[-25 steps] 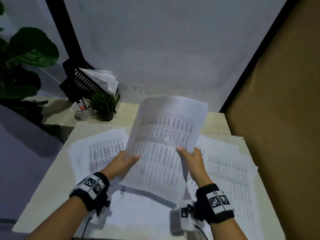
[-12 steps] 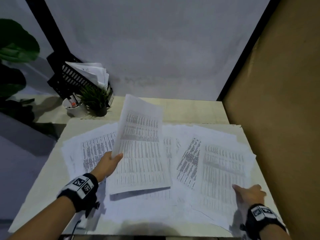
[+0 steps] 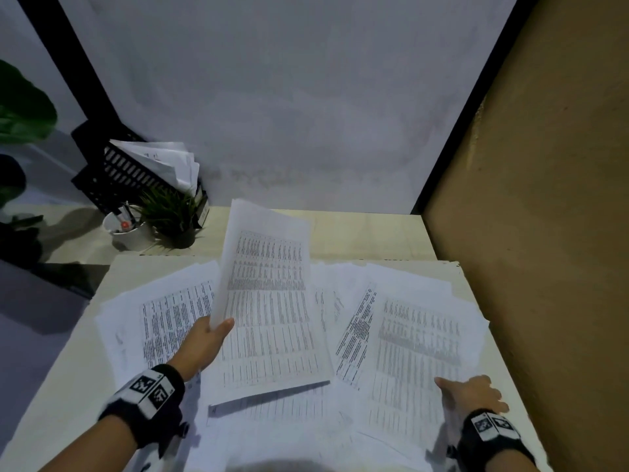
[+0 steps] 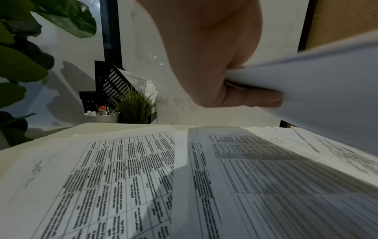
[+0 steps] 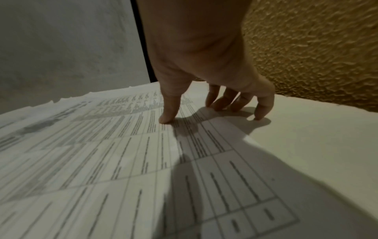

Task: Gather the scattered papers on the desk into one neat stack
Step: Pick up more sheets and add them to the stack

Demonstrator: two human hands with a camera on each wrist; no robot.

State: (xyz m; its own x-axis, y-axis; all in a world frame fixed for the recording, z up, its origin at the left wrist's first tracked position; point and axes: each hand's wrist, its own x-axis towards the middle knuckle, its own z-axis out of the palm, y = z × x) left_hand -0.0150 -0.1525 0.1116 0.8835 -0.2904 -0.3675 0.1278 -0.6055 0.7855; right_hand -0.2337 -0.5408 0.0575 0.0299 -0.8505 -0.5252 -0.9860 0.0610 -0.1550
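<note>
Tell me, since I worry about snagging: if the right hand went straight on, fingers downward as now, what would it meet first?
The right hand fingertips already touch the printed sheet on the desk's right side; nothing lies between.

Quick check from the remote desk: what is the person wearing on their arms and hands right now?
Both hands, left hand and right hand, are bare, with no gloves, and the forearms show no sleeves. Each wrist carries a black band: the left band and the right band each bear a white plate printed with two square black-and-white coded markers. A small camera unit hangs under the left band.

Pale desk [image 3: 58,386] under scattered papers [image 3: 408,335]
</note>
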